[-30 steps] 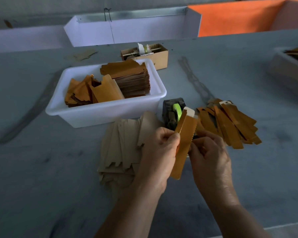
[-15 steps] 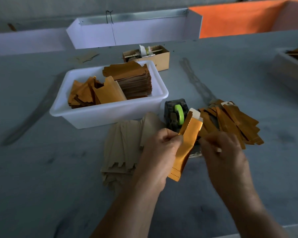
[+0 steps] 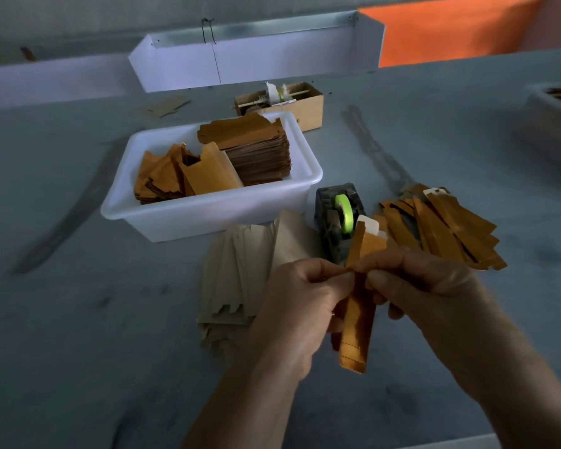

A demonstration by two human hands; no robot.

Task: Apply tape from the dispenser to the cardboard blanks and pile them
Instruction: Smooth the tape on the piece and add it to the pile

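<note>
Midway (judging by the piles), left hand point(image 3: 300, 299) and right hand point(image 3: 425, 286) are both pinching a folded orange-brown cardboard blank point(image 3: 358, 322) before the grey tape dispenser point(image 3: 339, 218); finished orange strips point(image 3: 441, 226) are piling right of it, pale untaped blanks point(image 3: 240, 270) waiting left.

A wide grey table point(image 3: 78, 319) fills the view, its surface marked with dark smudges and streaks. Along its far edge stands a low white partition point(image 3: 256, 59) topped with a metal strip — a thin black wire hangs over it. To the right of it sits an orange panel point(image 3: 450, 30). The light is dim and even — shadows stay soft.
</note>
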